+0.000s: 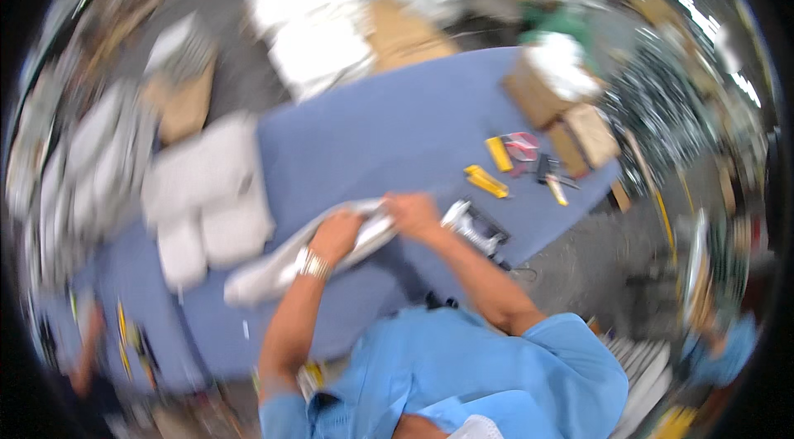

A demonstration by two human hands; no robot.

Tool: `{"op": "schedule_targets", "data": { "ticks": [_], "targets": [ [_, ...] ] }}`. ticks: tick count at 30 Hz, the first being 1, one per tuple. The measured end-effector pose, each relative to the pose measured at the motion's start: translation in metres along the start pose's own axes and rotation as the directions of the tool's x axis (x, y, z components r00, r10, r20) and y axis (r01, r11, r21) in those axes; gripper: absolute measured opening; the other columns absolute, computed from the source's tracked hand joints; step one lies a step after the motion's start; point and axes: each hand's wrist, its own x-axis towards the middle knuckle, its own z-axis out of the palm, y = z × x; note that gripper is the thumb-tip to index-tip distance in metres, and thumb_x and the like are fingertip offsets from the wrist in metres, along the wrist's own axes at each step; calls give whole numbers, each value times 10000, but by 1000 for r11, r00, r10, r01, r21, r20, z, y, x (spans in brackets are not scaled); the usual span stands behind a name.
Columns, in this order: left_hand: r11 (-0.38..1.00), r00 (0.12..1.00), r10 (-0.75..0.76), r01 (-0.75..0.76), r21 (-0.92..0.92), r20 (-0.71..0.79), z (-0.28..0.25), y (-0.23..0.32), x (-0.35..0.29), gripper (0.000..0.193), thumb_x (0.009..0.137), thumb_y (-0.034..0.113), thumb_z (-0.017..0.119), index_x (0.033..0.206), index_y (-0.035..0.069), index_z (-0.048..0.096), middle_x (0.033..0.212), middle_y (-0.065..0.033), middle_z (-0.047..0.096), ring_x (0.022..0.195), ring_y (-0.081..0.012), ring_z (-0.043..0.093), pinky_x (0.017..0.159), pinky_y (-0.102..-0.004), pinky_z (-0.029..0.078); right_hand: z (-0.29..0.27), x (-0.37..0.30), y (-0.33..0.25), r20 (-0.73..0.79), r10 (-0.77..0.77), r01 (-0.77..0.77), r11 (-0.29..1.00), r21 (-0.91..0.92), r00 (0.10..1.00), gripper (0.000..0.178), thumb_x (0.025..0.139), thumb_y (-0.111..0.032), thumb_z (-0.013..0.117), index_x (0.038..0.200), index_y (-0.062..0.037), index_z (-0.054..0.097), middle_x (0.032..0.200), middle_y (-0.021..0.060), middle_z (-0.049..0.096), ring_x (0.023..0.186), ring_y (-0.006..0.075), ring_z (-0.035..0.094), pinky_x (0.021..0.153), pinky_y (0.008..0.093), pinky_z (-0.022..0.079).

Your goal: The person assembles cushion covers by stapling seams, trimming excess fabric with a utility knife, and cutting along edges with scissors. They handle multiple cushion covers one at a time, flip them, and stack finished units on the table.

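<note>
A long, light beige fabric piece [269, 275], seen nearly edge-on and smeared by motion, is held over the blue-covered table [356, 137]. My left hand [337, 236], with a metal-banded watch on its wrist, is closed on the upper edge of the piece near its middle. At the right end, my right hand [412, 214] grips the same edge with its fingers bent. A pale inner side shows between the two hands. To the left lies a similar beige padded panel [207, 170], with two smaller padded parts along its near side.
Yellow-handled tools [486, 181] and a dark tray [484, 228] lie to the right. Cardboard boxes [583, 137] stand at the table's right end. Stacked grey cushions [99, 158] rise at the left. Other people's arms show at the lower left and far right.
</note>
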Motion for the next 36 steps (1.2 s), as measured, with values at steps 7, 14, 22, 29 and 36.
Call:
{"op": "schedule_targets", "data": {
  "ticks": [7,14,22,29,36],
  "targets": [
    [907,997,-81,73,-416,-4,-1,0,27,348,881,-41,551,1157,-5,760,998,-213,756,872,-285,720,841,-364,543,31,15,7,-236,161,-54,913,404,958,162,931,-287,629,1012,-155,679,888,159,697,870,419,664,746,534,508],
    [528,978,-185,181,-830,96,0,-5,4,328,923,9,570,1208,-53,720,1111,-107,734,963,-145,663,875,-276,505,30,16,-13,-213,173,-69,904,421,962,196,952,-300,614,976,-120,686,939,119,695,911,378,664,751,519,504],
    [769,992,40,45,-638,119,26,-22,35,425,970,133,553,1364,-11,620,1160,-138,708,1003,-197,660,897,-329,508,44,30,2,-216,165,-64,909,412,962,263,975,-350,577,998,-106,672,932,160,704,884,420,663,739,535,502],
    [793,995,-37,89,-602,97,11,-26,22,379,1015,150,548,1373,57,634,769,45,514,636,-87,415,570,-290,372,26,46,-13,-107,199,-150,924,353,974,352,1009,-431,529,1118,-148,709,985,151,734,923,417,683,757,524,527],
    [949,976,-216,208,-236,-9,-40,-13,-15,367,1042,262,554,1326,60,671,963,-155,746,854,-266,701,814,-382,534,23,57,-15,-210,222,-142,930,340,952,398,1029,-464,517,926,-111,670,789,186,683,774,445,657,669,552,483]
  ]
}}
